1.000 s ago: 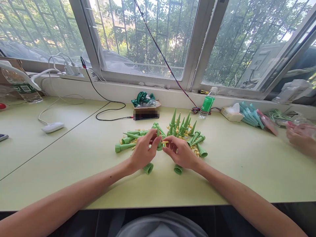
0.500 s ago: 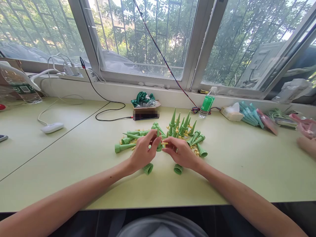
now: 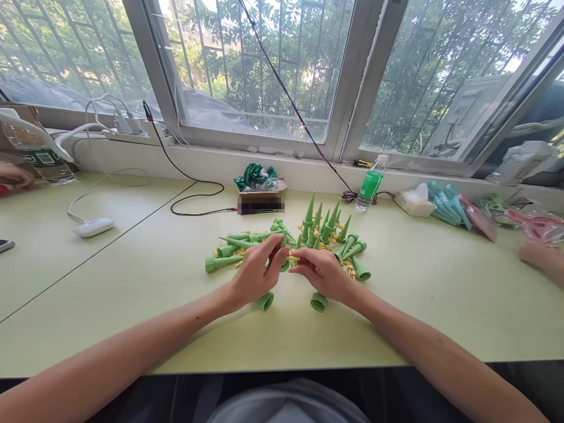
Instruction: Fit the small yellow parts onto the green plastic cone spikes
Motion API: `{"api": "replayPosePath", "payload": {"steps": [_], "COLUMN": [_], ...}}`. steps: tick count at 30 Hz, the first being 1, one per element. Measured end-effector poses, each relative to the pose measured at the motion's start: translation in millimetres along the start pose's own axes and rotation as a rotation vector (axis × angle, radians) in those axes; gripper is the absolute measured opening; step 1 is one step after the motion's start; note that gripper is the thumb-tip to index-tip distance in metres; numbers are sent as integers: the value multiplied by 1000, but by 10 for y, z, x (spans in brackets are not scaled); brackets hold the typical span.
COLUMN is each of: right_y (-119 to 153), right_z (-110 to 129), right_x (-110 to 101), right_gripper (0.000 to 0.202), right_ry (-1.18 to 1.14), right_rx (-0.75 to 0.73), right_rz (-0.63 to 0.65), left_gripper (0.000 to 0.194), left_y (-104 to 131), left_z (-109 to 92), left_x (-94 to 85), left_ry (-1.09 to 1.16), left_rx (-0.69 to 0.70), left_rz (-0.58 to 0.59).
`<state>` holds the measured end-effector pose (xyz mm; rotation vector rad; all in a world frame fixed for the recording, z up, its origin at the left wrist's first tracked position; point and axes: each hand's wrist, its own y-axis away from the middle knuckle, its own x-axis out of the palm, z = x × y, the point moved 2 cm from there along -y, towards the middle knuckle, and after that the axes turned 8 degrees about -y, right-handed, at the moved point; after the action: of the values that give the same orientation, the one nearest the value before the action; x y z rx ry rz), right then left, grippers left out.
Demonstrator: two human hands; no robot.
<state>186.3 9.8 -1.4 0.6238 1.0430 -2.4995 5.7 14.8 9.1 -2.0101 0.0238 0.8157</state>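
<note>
My left hand [image 3: 254, 271] is closed around a green plastic plant-watering spike [image 3: 284, 239], held tip up; fingers hide part of its body. Between the fingertips of my right hand [image 3: 325, 274] is a small yellow valve [image 3: 293, 258], its end against or very near the spike's side; the exact contact is hidden. Beyond my right hand stand several upright green spikes [image 3: 333, 218] with yellow valves in them. More spikes [image 3: 217, 263] lie loosely to the left among yellow pieces. Two green caps or open ends, a left one [image 3: 265, 301] and a right one [image 3: 318, 302], show beneath my wrists.
A small carton [image 3: 261, 194] with green plastic wrap stands at the back, near a water bottle [image 3: 369, 185] and a tissue box [image 3: 414, 201]. A white mouse [image 3: 94, 227] lies left. Other people's hands show at the far right [image 3: 543, 261] and far left [image 3: 15, 175].
The spike and valve have shifted slightly in my fingers, with both grips kept. Another person's hand has appeared at the far left, and the one at the far right has moved a little inward.
</note>
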Motion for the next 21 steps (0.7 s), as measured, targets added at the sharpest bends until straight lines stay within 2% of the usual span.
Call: {"api": "replayPosePath", "payload": {"steps": [11,21], "right_y": [5,8], "right_z": [10,-11], "right_x": [-8,2], "right_gripper": [19,40], "right_ry": [41,79], "right_rx": [-70,-5], "right_rz": [31,65], "left_gripper": [5,14], "left_y": [-9,18], "left_z": [-21,-87], "left_x": [-6,-2], "left_ry": [-12,17], "left_rx": [30,91], "left_rz": [-5,61]}}
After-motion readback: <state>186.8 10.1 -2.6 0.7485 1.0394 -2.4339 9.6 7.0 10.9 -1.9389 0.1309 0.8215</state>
